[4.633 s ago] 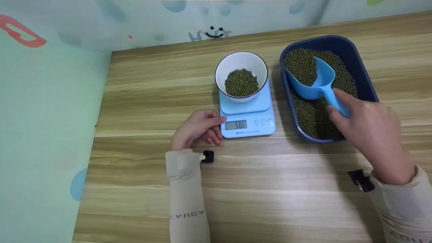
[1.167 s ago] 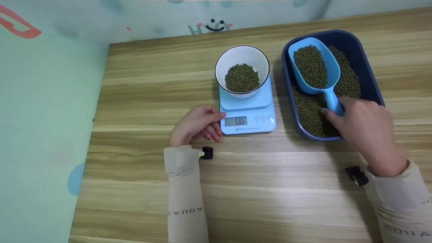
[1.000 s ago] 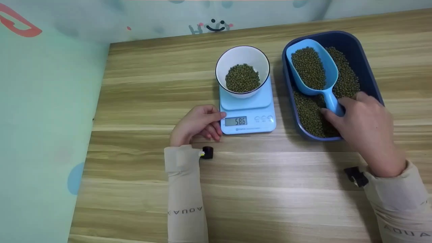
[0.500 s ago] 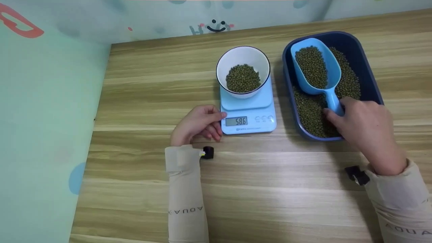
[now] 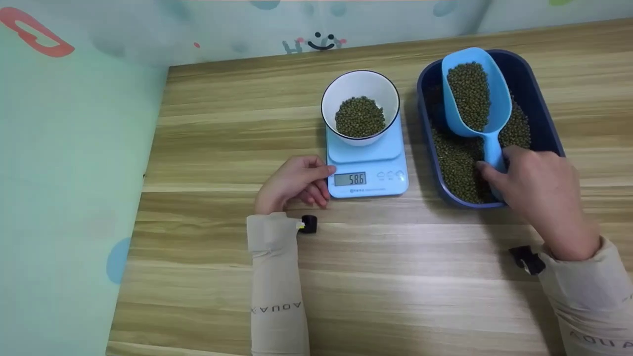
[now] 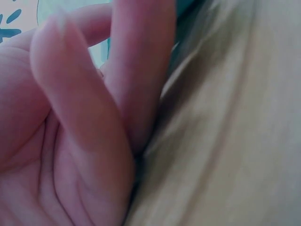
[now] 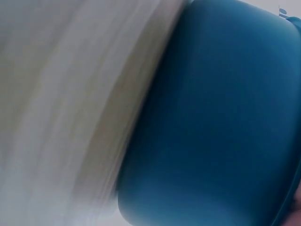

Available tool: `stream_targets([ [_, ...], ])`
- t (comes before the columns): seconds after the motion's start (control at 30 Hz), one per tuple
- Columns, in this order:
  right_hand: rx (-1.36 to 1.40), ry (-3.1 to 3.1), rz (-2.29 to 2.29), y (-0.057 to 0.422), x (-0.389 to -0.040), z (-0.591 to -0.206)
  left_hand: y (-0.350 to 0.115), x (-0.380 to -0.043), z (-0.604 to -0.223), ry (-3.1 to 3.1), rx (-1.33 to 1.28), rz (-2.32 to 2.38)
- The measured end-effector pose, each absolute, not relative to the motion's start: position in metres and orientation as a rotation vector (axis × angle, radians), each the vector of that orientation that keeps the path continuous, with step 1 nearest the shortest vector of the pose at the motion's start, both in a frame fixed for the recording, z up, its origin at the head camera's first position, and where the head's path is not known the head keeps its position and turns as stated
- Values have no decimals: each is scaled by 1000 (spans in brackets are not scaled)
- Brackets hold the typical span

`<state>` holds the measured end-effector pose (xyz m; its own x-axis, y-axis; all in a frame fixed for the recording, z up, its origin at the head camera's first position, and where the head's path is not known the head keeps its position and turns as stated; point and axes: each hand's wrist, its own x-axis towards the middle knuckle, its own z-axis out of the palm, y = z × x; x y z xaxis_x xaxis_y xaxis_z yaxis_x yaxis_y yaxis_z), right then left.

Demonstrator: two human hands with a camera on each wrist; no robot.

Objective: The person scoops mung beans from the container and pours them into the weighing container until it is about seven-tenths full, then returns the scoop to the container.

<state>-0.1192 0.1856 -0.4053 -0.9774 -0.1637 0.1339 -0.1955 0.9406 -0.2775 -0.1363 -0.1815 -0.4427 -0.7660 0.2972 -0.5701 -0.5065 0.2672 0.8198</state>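
Observation:
My right hand (image 5: pixel 539 193) grips the handle of a light blue scoop (image 5: pixel 502 99), which carries a heap of small green beans, likely mung beans (image 5: pixel 467 94). The scoop hangs over the far part of a dark blue tub (image 5: pixel 541 118) of the same beans. To the left, a white bowl (image 5: pixel 339 94) with a dark rim and some beans in it stands on a light blue kitchen scale (image 5: pixel 366 154). My left hand (image 5: pixel 296 179) holds the scale's near left edge, thumb on top beside the display, which reads 58.6. Its fingers (image 6: pixel 87 108) curl at the edge.
Everything stands on a wood-grain table (image 5: pixel 376 277) that meets a patterned wall covering (image 5: pixel 257 29) at the back and left. In the right wrist view, the tub's outer wall (image 7: pixel 216 117) fills the right part. A black wrist mount (image 5: pixel 528 259) sits at each cuff.
The scoop, earlier tilted in the beans, is now turned upright with a load and has risen and shifted right in the head view. The left hand and the reading stay the same.

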Motion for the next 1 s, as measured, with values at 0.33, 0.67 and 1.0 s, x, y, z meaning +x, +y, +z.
stream_targets([
  [0.33,286,-2962,414,185,-118,-403,-180,-138,-443,1889,-186,1558],
  [0.67,333,-2813,375,185,-116,-398,-181,-137,-443,1896,-183,1553],
  [1.0,347,-2761,392,181,-113,-382,-181,-137,-443,1893,-181,1558],
])
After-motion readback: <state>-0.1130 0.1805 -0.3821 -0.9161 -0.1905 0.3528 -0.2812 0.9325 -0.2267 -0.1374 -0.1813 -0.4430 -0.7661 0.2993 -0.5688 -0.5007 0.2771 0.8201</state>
